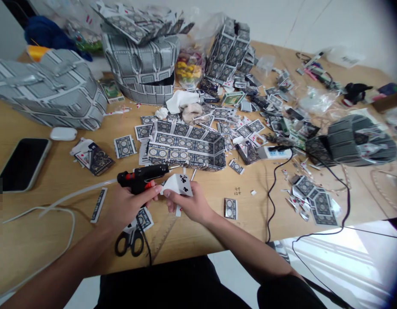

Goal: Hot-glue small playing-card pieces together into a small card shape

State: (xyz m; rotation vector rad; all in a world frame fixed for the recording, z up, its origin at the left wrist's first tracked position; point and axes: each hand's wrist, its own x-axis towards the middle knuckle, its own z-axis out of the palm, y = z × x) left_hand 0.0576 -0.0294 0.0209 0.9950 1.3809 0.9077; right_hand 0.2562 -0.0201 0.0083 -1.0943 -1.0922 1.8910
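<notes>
Glue gun (143, 173) sat in left hand (130, 202), thumb by edge of club-suit playing card (179, 184). Right hand (188, 201) pinched card in front of card-covered tray (169, 153). Scissors (130, 241) lay near left wrist on table (193, 238).

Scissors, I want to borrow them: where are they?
In the head view, the scissors lie left of centre by the near edge of the table, just below the left hand.

At ten o'clock, the frame's edge truncates a grey bag (50, 90); at six, a playing card (182, 183) partly hides the right hand (192, 203); at four, handwritten marks (237, 191) are illegibly small.
</notes>
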